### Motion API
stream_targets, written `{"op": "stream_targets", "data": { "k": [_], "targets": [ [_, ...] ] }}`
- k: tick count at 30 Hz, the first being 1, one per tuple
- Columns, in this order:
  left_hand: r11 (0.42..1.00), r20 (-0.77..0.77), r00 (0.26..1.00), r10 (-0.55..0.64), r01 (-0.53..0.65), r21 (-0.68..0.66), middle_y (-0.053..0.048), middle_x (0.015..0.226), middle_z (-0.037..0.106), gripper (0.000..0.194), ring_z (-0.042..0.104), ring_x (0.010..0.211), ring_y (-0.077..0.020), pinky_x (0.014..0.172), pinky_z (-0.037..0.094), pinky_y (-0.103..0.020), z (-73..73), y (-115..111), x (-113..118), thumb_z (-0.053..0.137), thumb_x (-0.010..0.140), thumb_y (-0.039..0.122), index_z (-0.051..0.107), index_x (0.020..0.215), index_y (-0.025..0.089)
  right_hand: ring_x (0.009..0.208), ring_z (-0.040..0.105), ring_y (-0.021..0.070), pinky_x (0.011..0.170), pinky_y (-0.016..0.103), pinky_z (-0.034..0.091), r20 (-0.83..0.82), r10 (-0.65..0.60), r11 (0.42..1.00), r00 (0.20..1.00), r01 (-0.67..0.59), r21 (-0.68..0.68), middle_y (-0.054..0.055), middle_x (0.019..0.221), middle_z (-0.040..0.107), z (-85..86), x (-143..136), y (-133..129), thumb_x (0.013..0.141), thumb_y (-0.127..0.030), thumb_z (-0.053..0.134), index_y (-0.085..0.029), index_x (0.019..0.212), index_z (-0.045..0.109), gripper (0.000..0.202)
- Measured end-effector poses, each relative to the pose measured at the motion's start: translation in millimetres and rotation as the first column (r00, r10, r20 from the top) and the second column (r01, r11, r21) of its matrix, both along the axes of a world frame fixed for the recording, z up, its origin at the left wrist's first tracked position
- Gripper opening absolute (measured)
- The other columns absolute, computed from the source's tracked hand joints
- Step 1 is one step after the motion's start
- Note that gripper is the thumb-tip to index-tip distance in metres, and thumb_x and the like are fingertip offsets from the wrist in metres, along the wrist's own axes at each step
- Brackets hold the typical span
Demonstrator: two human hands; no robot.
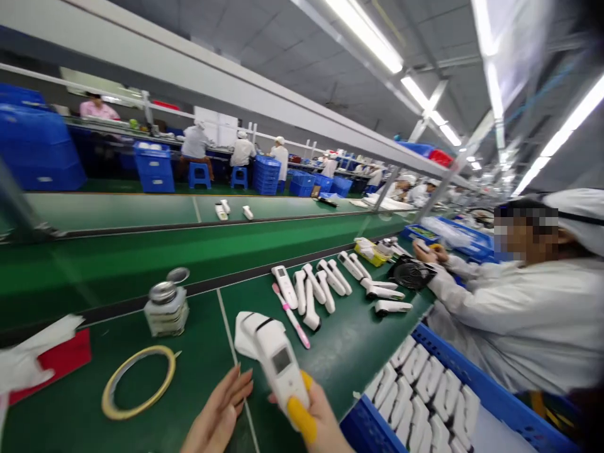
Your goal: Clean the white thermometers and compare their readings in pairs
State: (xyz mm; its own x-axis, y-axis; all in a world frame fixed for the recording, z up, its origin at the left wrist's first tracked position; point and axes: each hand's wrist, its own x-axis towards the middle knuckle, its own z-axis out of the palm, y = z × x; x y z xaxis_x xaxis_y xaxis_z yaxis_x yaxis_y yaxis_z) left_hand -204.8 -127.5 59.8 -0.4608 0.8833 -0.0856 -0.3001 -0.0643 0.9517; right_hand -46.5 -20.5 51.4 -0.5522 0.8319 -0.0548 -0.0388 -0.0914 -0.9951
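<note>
A white handheld infrared thermometer [282, 363] with a small grey screen is held upright, slightly tilted, in my right hand [314, 412]. Yellow finger covers sit on the thumb and a finger of that hand. To its left, my left hand [219, 409] is apart from the thermometer, its fingers stretched out and holding nothing. Just behind the thermometer, partly covered by it, lies a white piece that looks like a folded cloth [243, 336]. Farther back, several more white thermometers [325, 289] lie in a row beside a pink and white pen-like stick [292, 318].
Left on the green bench are a yellow tape roll [109, 402], a glass bottle with metal top [166, 311] and a red sheet [70, 358]. A blue crate [377, 418] of white housings stands lower right. A co-worker [523, 308] sits at right. Behind runs a green conveyor [132, 251].
</note>
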Motion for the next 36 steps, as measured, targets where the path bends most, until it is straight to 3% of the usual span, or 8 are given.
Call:
{"op": "stream_targets", "data": {
  "k": [1,3,6,10,16,24,28,36],
  "targets": [
    [0.998,0.160,0.986,0.039,-0.047,0.047,-0.012,0.122,0.059,0.052,0.056,0.110,-0.0252,0.094,0.045,-0.041,6.0,-0.2,-1.9,0.037,0.086,0.052,0.049,0.125,0.019,0.087,0.062,0.0253,0.081,0.038,0.046,-0.047,0.135,0.989,0.990,-0.137,-0.062,0.007,0.096,0.069,1.8,-22.2,-15.3,0.066,-0.055,0.068,-0.019,0.100,0.062,0.050],
    [0.988,0.411,0.904,0.120,-0.149,0.040,-0.013,0.122,0.059,0.055,0.054,0.114,-0.0267,0.094,0.044,-0.043,17.7,-1.3,-10.2,0.037,0.086,0.053,0.045,0.128,0.017,0.096,0.060,0.0249,0.087,0.037,0.044,-0.122,0.246,0.954,0.962,-0.263,-0.145,0.007,0.104,0.066,8.2,-58.1,-38.9,0.071,-0.051,0.067,-0.020,0.104,0.060,0.046],
    [0.943,0.580,0.780,0.235,-0.328,0.059,-0.012,0.117,0.063,0.057,0.053,0.114,-0.0260,0.100,0.038,-0.044,32.6,-5.5,-28.6,0.042,0.086,0.050,0.038,0.133,0.019,0.112,0.052,0.0257,0.096,0.038,0.039,-0.189,0.284,0.911,0.940,-0.326,-0.253,0.007,0.117,0.061,18.1,-90.2,-51.9,0.077,-0.047,0.062,-0.022,0.114,0.054,0.046],
    [0.921,0.598,0.769,0.224,-0.368,0.129,-0.012,0.114,0.064,0.054,0.056,0.111,-0.0263,0.101,0.036,-0.046,42.2,-10.7,-40.1,0.045,0.086,0.047,0.040,0.131,0.018,0.113,0.051,0.0267,0.098,0.041,0.038,-0.178,0.308,0.870,0.935,-0.352,-0.346,0.007,0.117,0.061,18.9,-105.7,-45.5,0.079,-0.048,0.059,-0.023,0.117,0.053,0.046],
    [0.933,0.585,0.742,0.327,-0.350,-0.077,-0.014,0.102,0.069,0.054,0.061,0.102,-0.0289,0.097,0.040,-0.044,36.2,-10.1,-38.8,0.047,0.083,0.053,0.057,0.112,0.010,0.108,0.054,0.0254,0.095,0.040,0.041,-0.077,0.423,0.890,0.903,-0.430,-0.153,0.007,0.119,0.061,12.3,-100.9,-40.2,0.085,-0.039,0.055,-0.022,0.116,0.055,0.036],
    [0.957,0.700,0.662,0.268,-0.264,-0.117,-0.017,0.108,0.066,0.056,0.062,0.097,-0.0303,0.089,0.046,-0.044,49.6,-10.3,-44.7,0.033,0.088,0.051,0.055,0.117,0.008,0.108,0.055,0.0245,0.093,0.037,0.043,-0.027,0.467,0.881,0.884,-0.467,-0.077,0.004,0.120,0.060,22.0,-99.8,-40.8,0.085,-0.033,0.056,-0.026,0.115,0.057,0.030],
    [0.957,0.700,0.655,0.285,-0.242,-0.162,-0.017,0.105,0.067,0.055,0.064,0.093,-0.0307,0.083,0.049,-0.044,52.6,-10.1,-44.2,0.029,0.089,0.049,0.056,0.115,0.008,0.117,0.051,0.0239,0.094,0.036,0.045,-0.116,0.508,0.844,0.854,-0.520,-0.132,0.003,0.122,0.059,26.6,-100.8,-41.3,0.087,-0.030,0.054,-0.029,0.118,0.054,0.031],
    [0.964,0.709,0.670,0.223,-0.258,-0.059,-0.012,0.097,0.070,0.051,0.065,0.091,-0.0260,0.081,0.051,-0.037,45.1,-9.7,-44.4,0.033,0.089,0.048,0.062,0.105,0.010,0.111,0.056,0.0208,0.090,0.031,0.048,-0.181,0.510,0.815,0.841,-0.540,-0.211,0.001,0.117,0.064,29.0,-101.4,-42.1,0.084,-0.026,0.059,-0.030,0.117,0.055,0.033]
  ]
}}
